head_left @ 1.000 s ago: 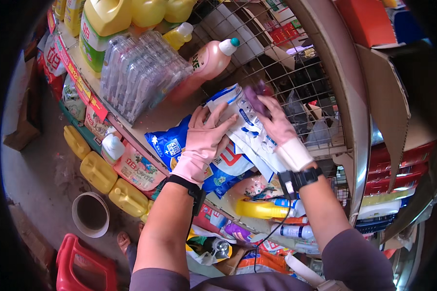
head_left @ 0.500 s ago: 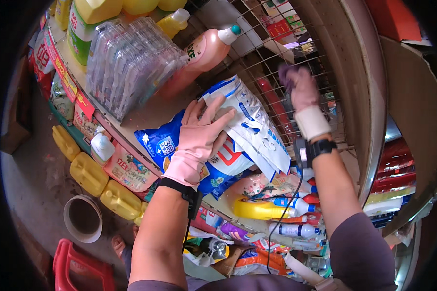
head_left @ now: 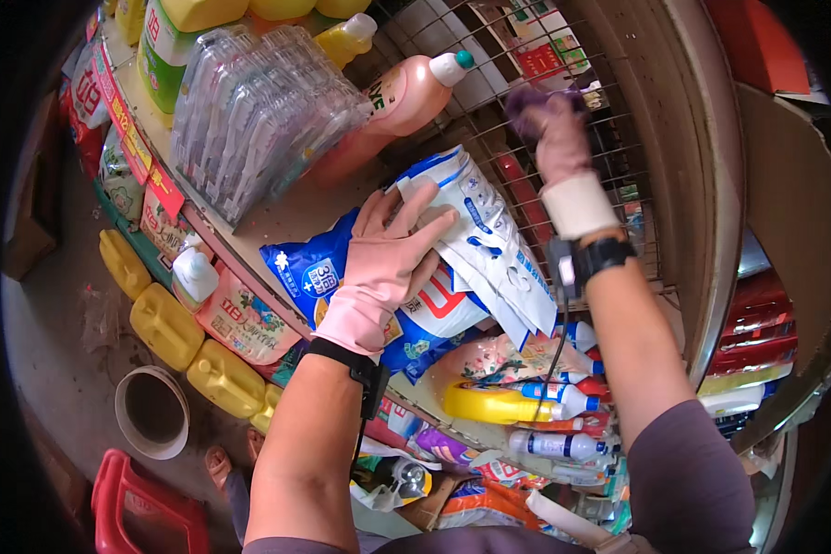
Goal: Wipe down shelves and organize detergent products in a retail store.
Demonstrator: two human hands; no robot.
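My left hand (head_left: 392,245), in a pink rubber glove, is at a blue laundry detergent bag (head_left: 309,270) and a white-and-blue packet (head_left: 480,222) leaning on it. Its fingers curve over their upper edges and hold them tilted together. Farther right, my gloved right hand (head_left: 563,148) is closed round a purple cloth (head_left: 531,113) against the wire mesh (head_left: 466,37) at the back of the shelf. Motion blurs this hand and the cloth. A pink bottle with a green cap (head_left: 415,92) leans beyond my left hand, beside a stack of clear plastic toothbrush packs (head_left: 258,120).
Yellow jugs (head_left: 217,369) line the floor by the lower shelf, near a round bucket (head_left: 154,413) and a red plastic stool (head_left: 148,503). Several bottles, among them a yellow one (head_left: 489,402), lie close to my body. A brown curved panel (head_left: 665,138) borders the mesh on the right.
My right hand has moved left and slightly farther away along the mesh with the purple cloth. My left hand stays on the bags. The view has shifted slightly.
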